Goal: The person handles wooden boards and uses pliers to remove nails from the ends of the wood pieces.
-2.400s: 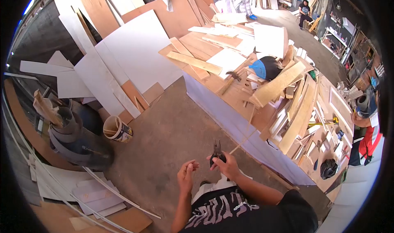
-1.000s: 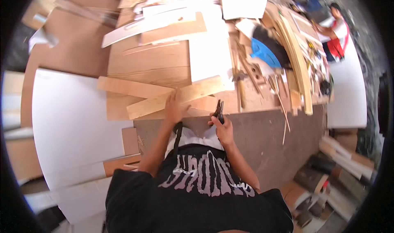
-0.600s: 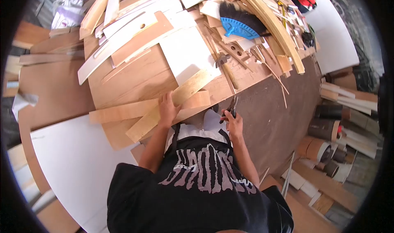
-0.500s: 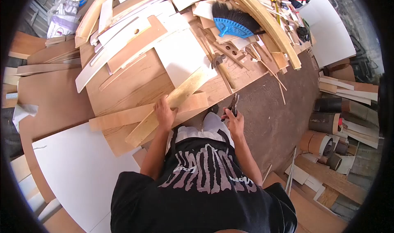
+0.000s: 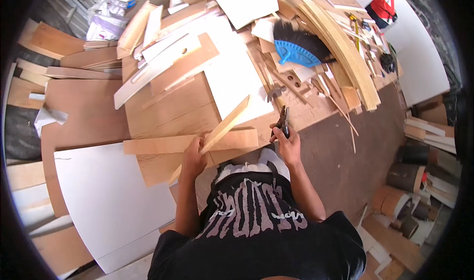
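Note:
My left hand (image 5: 196, 156) grips a narrow wooden board (image 5: 227, 123) that slants up to the right, its thin edge turned upward. Beneath it, a second flat wooden board (image 5: 143, 146) lies across the front edge of the worktable (image 5: 173, 113). In my right hand (image 5: 287, 144) is a pair of pliers (image 5: 282, 122) with dark handles, jaws pointing up, held just off the table's edge. A hammer (image 5: 276, 91) rests on the table beyond the pliers, part of its handle hidden.
A blue brush head (image 5: 297, 54) with black bristles lies among wood scraps. Long wooden strips (image 5: 340, 48) stretch along the right side. A white panel (image 5: 113, 201) stands at the lower left. Another person (image 5: 381, 3) is at the far right. Rolled sheets (image 5: 390, 201) sit on the floor.
My left hand has turned the board from its broad face onto its thin edge. The pliers have come up a little in my right hand. The view has shifted, showing more of the other person.

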A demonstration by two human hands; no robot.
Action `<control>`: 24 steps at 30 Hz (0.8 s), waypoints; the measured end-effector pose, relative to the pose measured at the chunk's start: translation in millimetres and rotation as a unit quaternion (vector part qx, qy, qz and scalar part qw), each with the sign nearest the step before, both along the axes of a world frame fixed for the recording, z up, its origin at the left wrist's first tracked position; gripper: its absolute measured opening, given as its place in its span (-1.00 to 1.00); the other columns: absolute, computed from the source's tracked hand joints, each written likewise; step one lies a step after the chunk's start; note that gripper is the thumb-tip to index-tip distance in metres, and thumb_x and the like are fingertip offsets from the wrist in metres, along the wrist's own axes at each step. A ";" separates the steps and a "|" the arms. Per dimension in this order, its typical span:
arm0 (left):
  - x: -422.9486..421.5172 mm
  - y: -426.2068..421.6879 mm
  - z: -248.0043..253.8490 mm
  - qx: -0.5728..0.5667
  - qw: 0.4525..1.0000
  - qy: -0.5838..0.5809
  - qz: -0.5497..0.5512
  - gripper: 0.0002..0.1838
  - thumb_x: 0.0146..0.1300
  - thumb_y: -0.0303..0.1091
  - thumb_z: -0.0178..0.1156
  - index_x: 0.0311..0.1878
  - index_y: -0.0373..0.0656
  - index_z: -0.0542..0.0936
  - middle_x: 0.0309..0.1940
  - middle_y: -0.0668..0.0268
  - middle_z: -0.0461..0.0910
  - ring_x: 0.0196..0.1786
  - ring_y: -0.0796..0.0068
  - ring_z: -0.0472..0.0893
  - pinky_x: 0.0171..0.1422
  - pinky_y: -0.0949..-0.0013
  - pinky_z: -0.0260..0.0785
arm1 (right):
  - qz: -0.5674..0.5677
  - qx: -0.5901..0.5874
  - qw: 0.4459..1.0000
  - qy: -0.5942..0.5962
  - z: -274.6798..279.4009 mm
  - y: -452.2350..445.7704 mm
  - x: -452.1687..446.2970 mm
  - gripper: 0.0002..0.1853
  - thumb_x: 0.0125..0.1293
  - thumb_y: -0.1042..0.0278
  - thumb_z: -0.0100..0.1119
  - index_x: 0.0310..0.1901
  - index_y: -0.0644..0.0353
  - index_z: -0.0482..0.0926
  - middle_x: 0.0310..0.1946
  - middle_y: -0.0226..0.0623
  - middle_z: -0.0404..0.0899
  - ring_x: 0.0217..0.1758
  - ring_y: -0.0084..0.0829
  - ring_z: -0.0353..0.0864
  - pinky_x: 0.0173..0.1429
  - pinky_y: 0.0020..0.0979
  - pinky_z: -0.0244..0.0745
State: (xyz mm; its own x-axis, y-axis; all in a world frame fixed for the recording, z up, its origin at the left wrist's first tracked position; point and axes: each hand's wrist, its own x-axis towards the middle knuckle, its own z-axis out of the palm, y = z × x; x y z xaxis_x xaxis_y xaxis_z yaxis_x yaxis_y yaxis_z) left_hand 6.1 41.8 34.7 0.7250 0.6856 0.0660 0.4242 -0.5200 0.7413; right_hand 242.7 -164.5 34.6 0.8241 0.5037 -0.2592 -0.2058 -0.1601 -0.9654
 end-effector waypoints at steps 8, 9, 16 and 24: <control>24.5 -18.0 76.0 0.049 0.997 -0.019 0.049 -0.48 0.10 -0.77 0.14 0.18 -0.29 0.46 0.16 -0.15 0.59 0.21 -0.17 0.58 0.29 0.11 0.47 | 0.130 0.161 0.978 0.028 54.5 16.5 44.5 -0.72 0.52 0.28 0.26 -0.02 0.39 0.66 -0.33 -0.37 0.63 -0.34 -0.57 0.61 -0.17 -0.48 0.55; 30.3 -15.5 82.0 0.140 0.990 0.013 0.028 -0.35 0.06 -0.78 0.15 0.30 -0.26 0.44 0.19 -0.14 0.57 0.24 -0.15 0.56 0.32 0.11 0.45 | 0.153 0.162 0.974 0.038 57.9 14.3 50.9 -0.73 0.51 0.26 0.27 -0.06 0.36 0.66 -0.35 -0.38 0.64 -0.37 -0.58 0.60 -0.21 -0.48 0.53; 49.4 -13.0 23.6 0.172 0.984 0.016 0.031 -0.11 -0.11 -0.73 0.24 0.44 -0.15 0.38 0.19 0.01 0.48 0.28 -0.14 0.44 0.38 0.03 0.37 | 0.260 -0.023 0.961 -0.090 65.9 -16.8 85.0 -0.69 0.52 0.20 0.26 -0.20 0.35 0.68 -0.56 -0.46 0.53 -0.56 -0.65 0.52 -0.46 -0.52 0.41; 58.0 -24.8 -34.5 0.160 0.987 0.008 -0.017 -0.19 -0.21 -0.71 0.28 0.28 -0.17 0.46 0.17 0.06 0.51 0.28 -0.10 0.42 0.44 0.01 0.20 | 0.286 -0.107 0.947 -0.100 76.7 -41.0 77.6 -0.60 0.46 0.12 0.30 -0.38 0.35 0.61 -0.68 -0.26 0.61 -0.50 -0.48 0.74 -0.34 -0.40 0.53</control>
State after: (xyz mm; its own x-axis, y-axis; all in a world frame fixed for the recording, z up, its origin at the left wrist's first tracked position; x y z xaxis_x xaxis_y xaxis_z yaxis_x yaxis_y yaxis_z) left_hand 64.1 17.0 0.2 0.7500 0.6064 0.2643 0.4121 -0.7408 0.5304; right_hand 320.4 -205.4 111.3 0.4750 0.8365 -0.2734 0.1577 -0.3865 -0.9087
